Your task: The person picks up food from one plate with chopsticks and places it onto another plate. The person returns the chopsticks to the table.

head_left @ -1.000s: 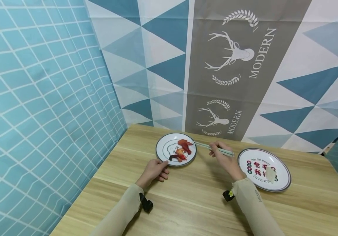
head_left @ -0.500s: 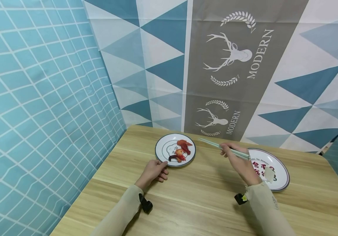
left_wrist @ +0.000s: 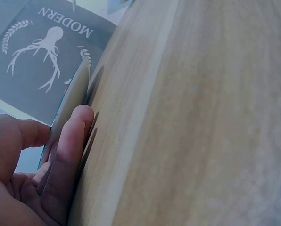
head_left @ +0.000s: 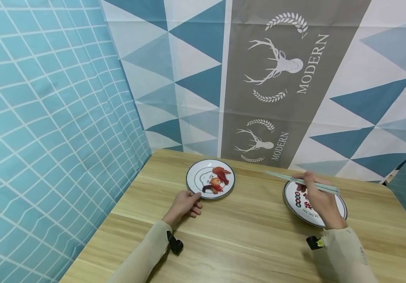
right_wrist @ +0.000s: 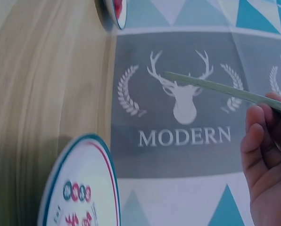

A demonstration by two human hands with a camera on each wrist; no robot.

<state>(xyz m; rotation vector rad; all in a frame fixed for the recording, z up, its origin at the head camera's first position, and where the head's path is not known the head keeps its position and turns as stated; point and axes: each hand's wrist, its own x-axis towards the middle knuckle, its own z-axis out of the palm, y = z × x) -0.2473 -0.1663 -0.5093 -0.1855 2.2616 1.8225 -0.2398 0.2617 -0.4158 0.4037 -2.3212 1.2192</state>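
Observation:
My left hand (head_left: 185, 205) pinches the near rim of a small white plate (head_left: 196, 172) with a dark edge. In the left wrist view the thumb lies on the plate's (left_wrist: 74, 96) upper side and the fingers underneath. Glossy red food pieces (head_left: 221, 175) lie on it, one of them with a dark end. My right hand (head_left: 320, 199) holds pale green chopsticks (head_left: 281, 176), tips pointing left, above a second white plate (head_left: 289, 193) with red and green lettering. That hand covers part of this plate. Nothing shows between the chopstick tips.
Both plates stand on a light wooden table (head_left: 231, 236). A patterned cloth (head_left: 196, 94) with deer prints hangs behind it, and a blue checked cloth (head_left: 47, 118) on the left. Black straps with small devices (head_left: 176, 245) are on both wrists.
My right hand has carried the chopsticks rightward, away from the food plate to over the lettered plate. The pale piece seen there earlier is now hidden. My left hand stays at the rim.

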